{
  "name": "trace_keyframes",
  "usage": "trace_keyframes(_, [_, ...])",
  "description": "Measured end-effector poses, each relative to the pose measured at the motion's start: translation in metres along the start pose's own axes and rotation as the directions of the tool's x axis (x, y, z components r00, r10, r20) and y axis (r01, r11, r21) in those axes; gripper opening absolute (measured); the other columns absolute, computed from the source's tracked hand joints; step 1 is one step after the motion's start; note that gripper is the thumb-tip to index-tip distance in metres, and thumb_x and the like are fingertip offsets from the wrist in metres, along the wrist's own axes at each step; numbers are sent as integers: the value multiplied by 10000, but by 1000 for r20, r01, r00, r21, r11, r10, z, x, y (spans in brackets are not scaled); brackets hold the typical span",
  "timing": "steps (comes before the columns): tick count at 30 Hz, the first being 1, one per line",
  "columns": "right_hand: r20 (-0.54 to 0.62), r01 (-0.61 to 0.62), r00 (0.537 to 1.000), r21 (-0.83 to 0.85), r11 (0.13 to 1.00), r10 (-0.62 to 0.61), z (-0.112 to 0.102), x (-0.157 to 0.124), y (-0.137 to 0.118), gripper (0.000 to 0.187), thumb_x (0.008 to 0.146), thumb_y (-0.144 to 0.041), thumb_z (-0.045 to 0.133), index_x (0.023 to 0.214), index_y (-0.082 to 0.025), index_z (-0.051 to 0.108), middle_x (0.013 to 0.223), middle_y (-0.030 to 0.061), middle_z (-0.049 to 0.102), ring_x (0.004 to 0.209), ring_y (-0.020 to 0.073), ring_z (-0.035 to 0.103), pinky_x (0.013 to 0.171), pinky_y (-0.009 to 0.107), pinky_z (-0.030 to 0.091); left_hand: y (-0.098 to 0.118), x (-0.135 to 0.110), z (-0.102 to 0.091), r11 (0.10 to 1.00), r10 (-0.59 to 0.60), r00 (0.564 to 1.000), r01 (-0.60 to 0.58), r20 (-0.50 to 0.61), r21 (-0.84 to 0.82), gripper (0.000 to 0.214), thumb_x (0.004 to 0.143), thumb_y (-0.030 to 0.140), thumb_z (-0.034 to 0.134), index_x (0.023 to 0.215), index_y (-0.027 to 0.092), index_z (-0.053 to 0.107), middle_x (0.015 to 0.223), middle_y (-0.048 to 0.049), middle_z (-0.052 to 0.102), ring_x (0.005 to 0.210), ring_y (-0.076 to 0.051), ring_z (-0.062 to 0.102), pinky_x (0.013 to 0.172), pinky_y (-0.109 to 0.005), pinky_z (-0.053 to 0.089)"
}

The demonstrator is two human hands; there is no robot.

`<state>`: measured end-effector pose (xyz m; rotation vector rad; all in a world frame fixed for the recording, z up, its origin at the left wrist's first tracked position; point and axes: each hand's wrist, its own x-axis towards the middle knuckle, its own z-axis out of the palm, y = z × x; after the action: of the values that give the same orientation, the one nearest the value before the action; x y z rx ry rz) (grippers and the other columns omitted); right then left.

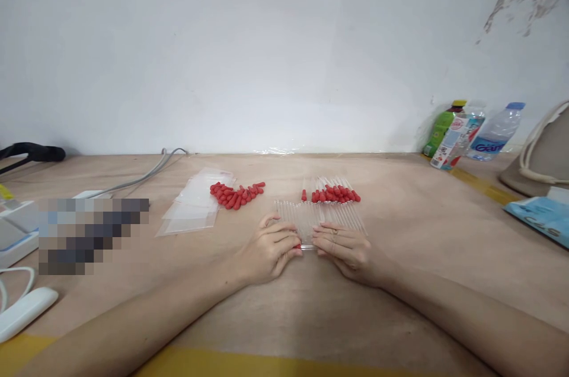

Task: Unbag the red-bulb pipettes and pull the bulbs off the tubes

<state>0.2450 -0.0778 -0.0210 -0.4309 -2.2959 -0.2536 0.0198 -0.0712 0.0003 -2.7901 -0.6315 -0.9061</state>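
My left hand [272, 251] is closed around a red rubber dropper bulb [297, 246], of which only a sliver shows between thumb and fingers. My right hand [345, 252] pinches a clear glass dropper tube [307, 248] that lies crosswise between both hands. The tube's left end meets the bulb; how far it goes in is hidden by my fingers. Just beyond, a row of clear glass tubes [306, 217] lies side by side, partly under my hands. Behind that row are several droppers with red bulbs [336, 193] on their tubes.
Loose red bulbs [235, 195] lie in a heap beside clear plastic bags [191, 211] on the left. Bottles [457, 134] stand at the back right, near a cap [542, 152] and a blue packet [540, 220]. A grey cable [146, 177] and white device [29, 312] are left.
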Motion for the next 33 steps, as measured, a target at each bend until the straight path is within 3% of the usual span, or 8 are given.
trace_keyframes(5, [-39,-35,999,-46,998,33,-13,-7,4,358,820,-78,467,1163,-169,515,1011,69,645,1031,166,558,922,358,464,-7,-7,-3,1000,-3,997,4,-72,13,103,851,196,492,882,188,590,858,-18,685,914,-160,580,890,-351,340])
trace_keyframes(9, [-165,-293,951,-220,930,260,-24,-16,16,260,814,-162,508,1053,-208,598,713,23,620,711,150,582,675,309,465,-21,-9,-9,997,-44,988,52,-149,55,105,841,219,518,888,181,602,826,-28,656,757,-141,566,706,-279,422])
trace_keyframes(12, [-176,-440,898,-342,830,403,-27,-17,24,217,806,-190,495,981,-187,624,671,17,591,634,141,543,644,305,385,-39,-5,-17,979,-174,968,189,-180,73,165,860,223,469,933,173,608,860,-53,583,768,-136,547,674,-251,450])
trace_keyframes(15, [-162,-567,821,-345,748,548,-27,-17,29,226,782,-189,475,974,-161,590,693,12,601,642,143,553,665,296,348,-67,1,-31,901,-393,899,418,-193,115,246,866,199,389,985,175,603,908,-70,523,847,-159,548,743,-288,462])
trace_keyframes(18, [-167,-633,769,-337,697,617,-25,-16,32,151,758,-194,471,861,-166,578,665,-4,598,613,135,551,666,286,316,-99,7,-50,780,-584,799,602,-145,170,256,823,197,401,964,163,612,833,-64,532,817,-180,564,736,-307,463])
trace_keyframes(22, [-164,-600,794,-363,713,585,-23,-14,33,123,764,-186,461,769,-178,584,710,11,630,660,139,567,681,287,282,-128,12,-66,633,-758,650,753,-55,182,310,751,278,511,1040,168,526,813,-33,611,715,-172,583,671,-288,449])
trace_keyframes(24, [-159,-584,805,-382,716,572,-22,-12,32,130,774,-188,464,777,-178,593,715,13,639,671,140,570,680,289,272,-134,12,-64,587,-800,600,790,-25,177,307,730,338,542,996,188,509,822,-16,636,719,-172,589,629,-269,433])
trace_keyframes(33, [-125,-529,842,-388,755,526,-19,-7,26,161,811,-262,479,780,-192,621,756,15,668,727,148,586,736,312,264,-128,16,-39,579,-810,581,776,73,248,304,703,515,535,768,217,535,760,11,664,678,-170,603,557,-251,385])
